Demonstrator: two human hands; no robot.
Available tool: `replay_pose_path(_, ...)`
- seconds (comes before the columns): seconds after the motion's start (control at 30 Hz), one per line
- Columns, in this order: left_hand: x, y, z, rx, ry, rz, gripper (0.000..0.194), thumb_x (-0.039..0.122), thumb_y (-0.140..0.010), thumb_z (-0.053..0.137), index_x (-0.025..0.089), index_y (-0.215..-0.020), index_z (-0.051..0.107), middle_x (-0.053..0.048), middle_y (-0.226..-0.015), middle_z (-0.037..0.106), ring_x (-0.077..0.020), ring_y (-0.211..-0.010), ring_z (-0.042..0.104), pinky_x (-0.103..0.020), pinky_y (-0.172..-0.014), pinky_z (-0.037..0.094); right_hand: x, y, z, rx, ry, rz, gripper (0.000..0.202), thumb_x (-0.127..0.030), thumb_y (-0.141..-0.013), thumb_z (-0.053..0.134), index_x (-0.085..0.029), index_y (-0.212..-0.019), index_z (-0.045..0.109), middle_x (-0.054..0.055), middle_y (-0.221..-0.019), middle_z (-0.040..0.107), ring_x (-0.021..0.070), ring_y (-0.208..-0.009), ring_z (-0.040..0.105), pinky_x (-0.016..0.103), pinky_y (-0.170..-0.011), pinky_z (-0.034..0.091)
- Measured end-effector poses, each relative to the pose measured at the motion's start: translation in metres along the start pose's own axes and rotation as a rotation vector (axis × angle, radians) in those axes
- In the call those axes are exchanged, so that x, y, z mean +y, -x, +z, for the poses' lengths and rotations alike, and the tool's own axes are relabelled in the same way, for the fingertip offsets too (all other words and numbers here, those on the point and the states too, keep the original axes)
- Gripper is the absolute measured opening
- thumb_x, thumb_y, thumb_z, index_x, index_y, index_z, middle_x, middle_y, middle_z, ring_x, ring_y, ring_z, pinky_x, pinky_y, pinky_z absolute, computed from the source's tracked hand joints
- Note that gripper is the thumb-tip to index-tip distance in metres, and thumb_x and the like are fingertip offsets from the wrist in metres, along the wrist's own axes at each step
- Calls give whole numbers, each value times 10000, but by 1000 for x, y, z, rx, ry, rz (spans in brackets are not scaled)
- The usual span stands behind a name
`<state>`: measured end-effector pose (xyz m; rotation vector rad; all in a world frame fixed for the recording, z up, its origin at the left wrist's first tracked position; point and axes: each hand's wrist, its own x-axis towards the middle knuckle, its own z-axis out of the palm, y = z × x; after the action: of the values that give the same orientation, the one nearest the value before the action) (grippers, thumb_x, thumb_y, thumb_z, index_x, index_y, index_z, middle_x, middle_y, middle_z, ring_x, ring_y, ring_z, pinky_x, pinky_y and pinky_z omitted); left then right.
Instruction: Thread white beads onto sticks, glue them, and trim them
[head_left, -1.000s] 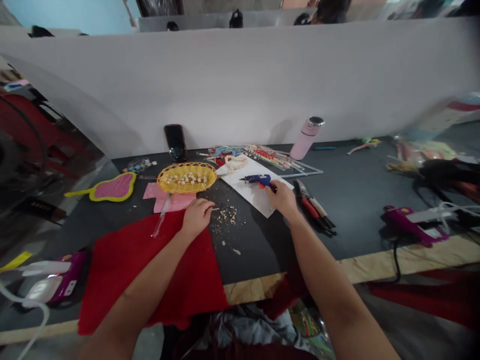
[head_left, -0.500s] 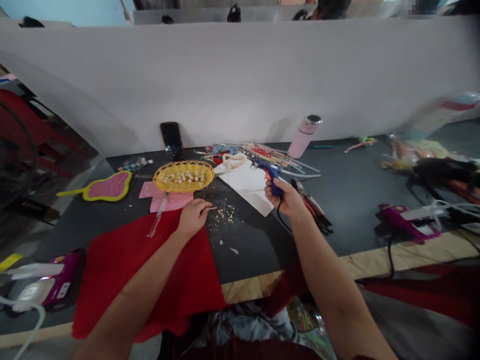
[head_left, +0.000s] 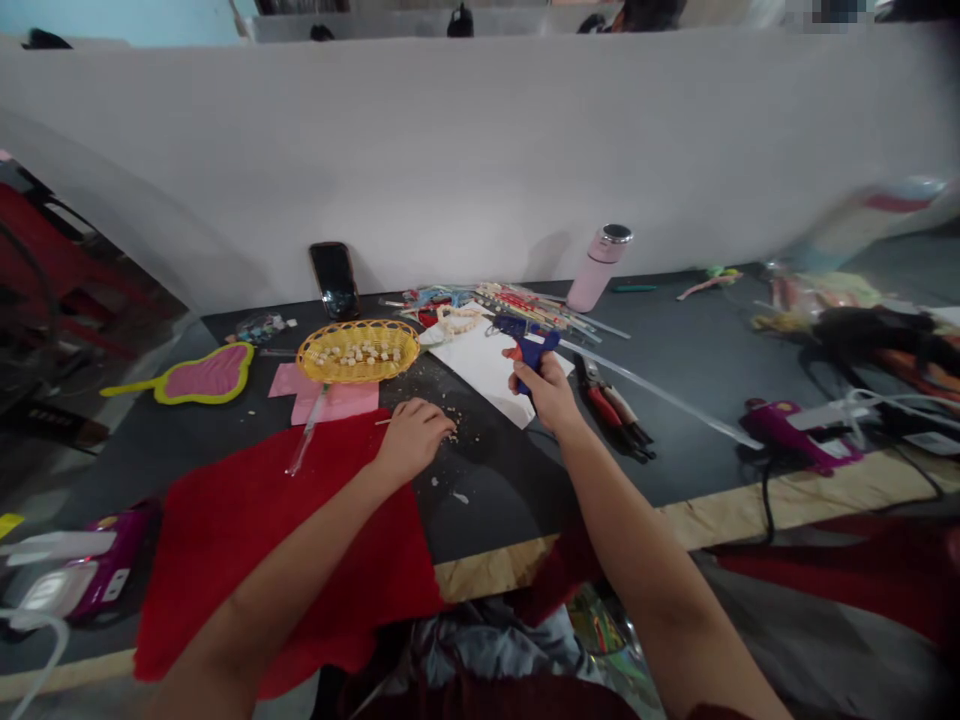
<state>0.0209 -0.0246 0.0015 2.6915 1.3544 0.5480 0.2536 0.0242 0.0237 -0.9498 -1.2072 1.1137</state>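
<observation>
My right hand (head_left: 551, 392) is wrapped round the handle of a blue glue gun (head_left: 531, 345). A long clear glue stick (head_left: 660, 388) runs out of its back toward the right. My left hand (head_left: 414, 438) is closed over a thin pale stick (head_left: 383, 421), whose end pokes out on the left side. Its fingertips reach into a scatter of small pale bits (head_left: 456, 425) on the dark table. Behind that hand stands a yellow woven basket (head_left: 358, 378) with small pale pieces in it. A white sheet of paper (head_left: 487, 375) lies beneath the glue gun.
Red cloth (head_left: 300, 530) spreads under my left forearm. Pliers (head_left: 611, 405) lie right of the paper. A pink bottle (head_left: 598, 268), bundled sticks (head_left: 517, 300) and a phone (head_left: 334, 280) stand or lie along the white partition (head_left: 480, 150). A purple device (head_left: 799, 435) sits at right.
My left hand has moved right onto the pale bits, and the thin stick now shows on its left side. The glue gun has turned, bringing its long glue stick into clear view.
</observation>
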Motion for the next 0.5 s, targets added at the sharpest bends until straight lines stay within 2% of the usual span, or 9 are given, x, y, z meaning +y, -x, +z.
replay_pose_path(0.13,2,-10,-4,-59,-53,45,205,207,-855,492,256,-920,680,-53,-919,646,-236,-934,469,-397,-774,321,9,2,1,-85,106,16,224,-340,-799,587,-193,-962,541,18,-869,630,82,-561,533,243,-529,436)
replay_pose_path(0.23,0,-14,-5,-91,-65,96,211,182,-840,507,263,-931,680,-54,-942,640,-235,-945,462,-392,-774,319,13,3,0,-134,149,39,257,-356,-808,574,-182,-995,546,32,-858,627,98,-591,548,251,-547,443)
replay_pose_path(0.5,4,-21,-7,-124,-150,197,173,166,-839,497,219,-891,654,-77,-962,619,-242,-942,466,-390,-776,341,18,3,-3,-145,250,44,296,-383,-820,553,-177,-1033,561,9,-701,595,132,-624,563,270,-583,464)
